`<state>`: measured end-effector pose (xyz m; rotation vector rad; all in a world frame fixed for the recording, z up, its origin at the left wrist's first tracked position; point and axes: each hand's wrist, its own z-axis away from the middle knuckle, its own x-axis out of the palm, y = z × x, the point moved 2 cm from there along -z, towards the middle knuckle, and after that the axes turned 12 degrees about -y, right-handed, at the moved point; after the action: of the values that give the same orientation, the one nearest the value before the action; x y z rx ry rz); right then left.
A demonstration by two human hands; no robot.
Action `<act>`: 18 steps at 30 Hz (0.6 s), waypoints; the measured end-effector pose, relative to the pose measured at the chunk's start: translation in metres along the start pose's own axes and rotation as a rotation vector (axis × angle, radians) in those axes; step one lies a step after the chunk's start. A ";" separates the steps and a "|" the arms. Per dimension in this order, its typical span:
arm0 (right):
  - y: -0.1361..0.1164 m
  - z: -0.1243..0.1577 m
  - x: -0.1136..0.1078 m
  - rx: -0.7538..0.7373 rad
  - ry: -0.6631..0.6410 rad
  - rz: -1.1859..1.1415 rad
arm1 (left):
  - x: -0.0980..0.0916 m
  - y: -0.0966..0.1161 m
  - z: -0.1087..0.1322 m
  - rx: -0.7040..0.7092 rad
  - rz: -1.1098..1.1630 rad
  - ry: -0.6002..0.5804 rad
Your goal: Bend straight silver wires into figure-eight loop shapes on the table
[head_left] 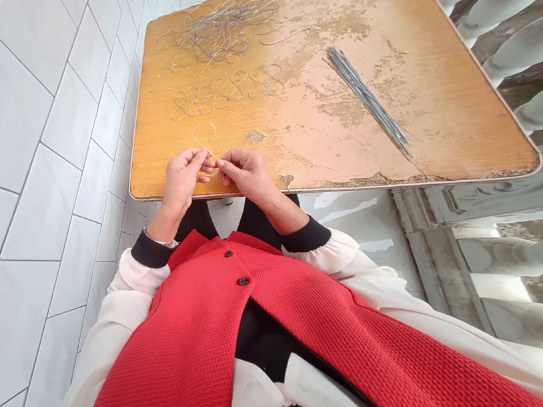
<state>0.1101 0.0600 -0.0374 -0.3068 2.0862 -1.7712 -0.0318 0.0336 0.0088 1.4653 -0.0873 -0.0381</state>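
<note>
At the edge of the table [322, 135], left hand [181, 179] and right hand [247, 174] pinch a wire loop [205, 135] tight, keeping it even

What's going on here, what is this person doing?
A person sitting at a worn wooden table is pinching a thin wire loop with the fingers of the left hand and the right hand. Just beyond the hands lies a row of figure-eight wire shapes, and past that a tangled pile of wire. A bundle of straight wires lies off to the right.
</note>
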 end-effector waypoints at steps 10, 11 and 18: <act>0.002 0.000 -0.004 0.029 -0.035 0.025 | -0.010 -0.003 0.002 -0.013 -0.010 -0.065; 0.003 0.000 -0.006 0.017 -0.026 0.011 | -0.011 -0.004 0.001 -0.012 -0.009 -0.063; -0.005 -0.012 -0.017 0.071 0.012 -0.158 | -0.010 -0.011 -0.006 0.076 -0.238 -0.014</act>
<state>0.1198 0.0767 -0.0282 -0.4525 2.0517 -1.9363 -0.0412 0.0393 -0.0029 1.5452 0.0757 -0.2405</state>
